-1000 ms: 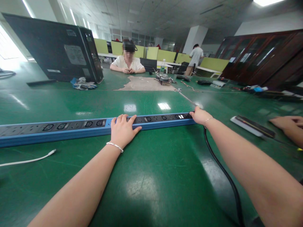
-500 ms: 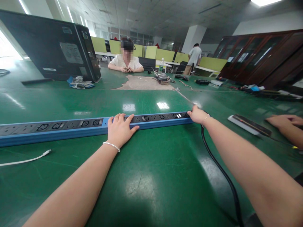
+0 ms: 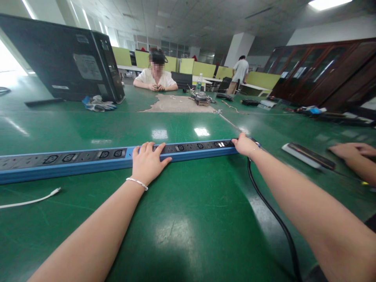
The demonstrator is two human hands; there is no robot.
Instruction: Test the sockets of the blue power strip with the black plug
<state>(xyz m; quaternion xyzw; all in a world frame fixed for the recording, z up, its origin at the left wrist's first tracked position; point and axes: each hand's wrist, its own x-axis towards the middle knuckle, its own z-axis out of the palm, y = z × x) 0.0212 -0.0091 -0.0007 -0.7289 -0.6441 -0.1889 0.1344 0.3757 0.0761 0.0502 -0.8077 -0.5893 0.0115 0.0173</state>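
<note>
While the left grip (image 3: 147, 162) lies spread, unclenched, across the strip (image 3: 117, 157), presumably steadying it, the right grip (image 3: 244, 145) grasps its end, the cord (image 3: 273, 212) trailing from beneath.

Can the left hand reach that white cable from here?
Likely yes. The left hand rests on the blue power strip, and the white cable lies nearer the wearer, off to the left, with green tabletop between. The hand would first need to leave the strip.
</note>
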